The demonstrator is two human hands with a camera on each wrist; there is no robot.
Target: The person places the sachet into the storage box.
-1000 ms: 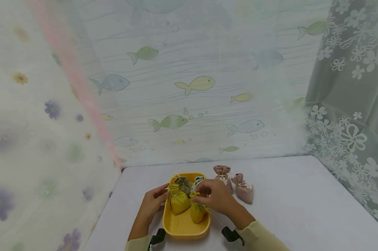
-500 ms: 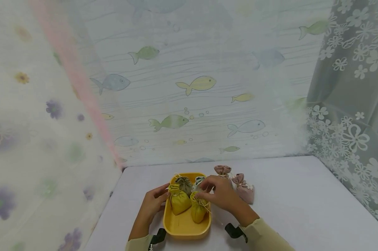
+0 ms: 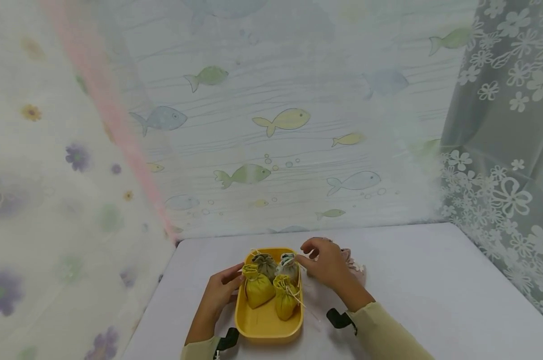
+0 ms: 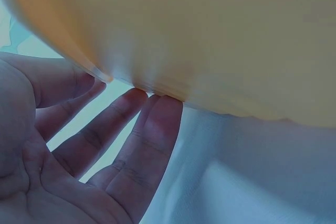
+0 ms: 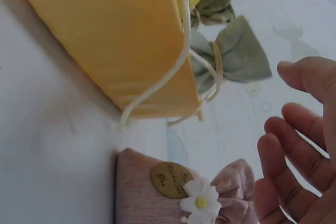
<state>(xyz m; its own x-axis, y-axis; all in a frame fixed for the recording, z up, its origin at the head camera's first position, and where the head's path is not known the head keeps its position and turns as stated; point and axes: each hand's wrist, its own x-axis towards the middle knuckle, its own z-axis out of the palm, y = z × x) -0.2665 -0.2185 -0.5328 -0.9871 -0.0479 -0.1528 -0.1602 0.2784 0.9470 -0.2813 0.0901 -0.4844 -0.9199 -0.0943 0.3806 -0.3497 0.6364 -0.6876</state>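
A yellow tray (image 3: 268, 327) stands at the near middle of the table, holding two yellow drawstring pouches (image 3: 258, 291), an olive pouch (image 3: 264, 266) and a grey-green pouch (image 3: 289, 269). My left hand (image 3: 221, 290) rests its fingertips on the tray's left outer wall. Beyond the tray's right rim my right hand (image 3: 329, 265) hovers with parted, relaxed fingers and nothing between them. The right wrist view shows its thumb near the grey-green pouch's gathered top (image 5: 241, 51), a gap apart. Below those fingers lies a pink pouch (image 5: 152, 195) with a white flower and round tag.
Pink pouches (image 3: 360, 272) lie right of the tray, largely hidden behind my right hand. Pale cords (image 5: 157, 93) hang over the tray's right wall. A white cloth (image 3: 433, 290) covers the table. Fish-patterned curtains (image 3: 253, 150) rise behind its far edge.
My right hand has left the front yellow pouch and moved up and right past the tray rim, uncovering the grey-green pouch and hiding more of the pink ones. The left hand stays put.
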